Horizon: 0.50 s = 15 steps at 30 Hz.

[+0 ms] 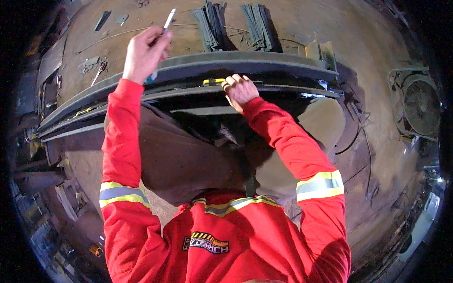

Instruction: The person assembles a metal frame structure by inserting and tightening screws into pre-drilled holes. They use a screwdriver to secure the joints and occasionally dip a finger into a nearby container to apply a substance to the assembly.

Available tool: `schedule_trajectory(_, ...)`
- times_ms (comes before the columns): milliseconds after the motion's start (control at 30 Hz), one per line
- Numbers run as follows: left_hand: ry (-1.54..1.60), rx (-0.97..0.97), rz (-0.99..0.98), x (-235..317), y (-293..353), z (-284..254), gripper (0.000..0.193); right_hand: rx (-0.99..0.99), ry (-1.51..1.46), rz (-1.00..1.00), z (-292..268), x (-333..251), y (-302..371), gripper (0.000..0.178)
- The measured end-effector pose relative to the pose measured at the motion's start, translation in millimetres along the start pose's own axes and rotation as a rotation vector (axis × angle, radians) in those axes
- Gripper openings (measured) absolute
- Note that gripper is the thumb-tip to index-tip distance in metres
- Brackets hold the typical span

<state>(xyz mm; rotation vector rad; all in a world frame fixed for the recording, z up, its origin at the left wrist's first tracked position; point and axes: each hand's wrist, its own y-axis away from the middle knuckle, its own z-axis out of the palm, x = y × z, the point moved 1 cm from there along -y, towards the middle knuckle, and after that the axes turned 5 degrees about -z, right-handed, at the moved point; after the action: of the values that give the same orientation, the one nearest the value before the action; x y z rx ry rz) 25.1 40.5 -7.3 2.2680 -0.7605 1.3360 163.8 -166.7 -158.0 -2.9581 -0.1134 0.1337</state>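
Observation:
My left hand [145,55] is raised over the left part of a long dark steel beam [222,60]. Its fingers are pinched round a slim marker with a white tip [170,19], which points up and away from me. A bit of teal [152,77] shows below that hand; what it belongs to is hidden. My right hand [239,90] lies on the beam near its middle, fingers curled over a small yellow-and-black tool [213,82]. Most of this tool is covered by the fingers, so its kind cannot be made out.
Beyond the beam, two bundles of dark metal strips [211,27] [261,27] lie on the brown floor. An upright metal bracket [321,53] stands by the beam's right end. A round fan-like unit [421,104] is at far right. A cable [367,155] trails on the floor.

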Motion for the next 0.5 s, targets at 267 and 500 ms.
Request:
schedule_trajectory(267,-0.182,-0.004,0.105,-26.9,4.7,21.2,0.018,0.052,-0.109,-0.019,-0.9,4.0,0.0,0.015)
schedule_trajectory(500,-0.385,0.089,0.236,-26.8,5.6,14.9,0.02,0.018,-0.128,0.082,-1.7,-4.4,-3.5,0.018)
